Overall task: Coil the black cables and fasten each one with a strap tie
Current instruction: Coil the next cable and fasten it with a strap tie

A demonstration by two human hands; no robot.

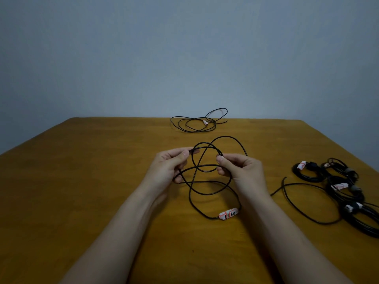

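Two bare forearms reach out over a wooden table point(92, 181), seen from above. Between the hands is a loose, tangled black cable point(225, 136). The left hand point(170, 167) pinches one strand near its tip between thumb and forefinger. The right hand point(240, 169) pinches another strand the same way, level with the left and a little apart from it. Uneven loops rise just beyond the hands and sag back toward the person onto the table. There a white-and-red paper label point(228, 213) with black marks sits on the cable, nearer the right forearm.

The step in hand appears to be starting the coil. To do it well, the left hand should probably anchor the end while the right draws off one even loop at a time. Crossed strands are best untwisted first, so the turns lie flat and match in size.

To the right of the right hand lies a pile of coiled cables point(338, 185), seemingly already bound with grey straps point(348, 171). The pile runs off the edge of view, so its count is unclear. Far beyond the hands rests another loose cable point(200, 120). A strand trailing right from under the right forearm may belong to the held cable, but the arm hides the join. No spare strap tie can be made out.
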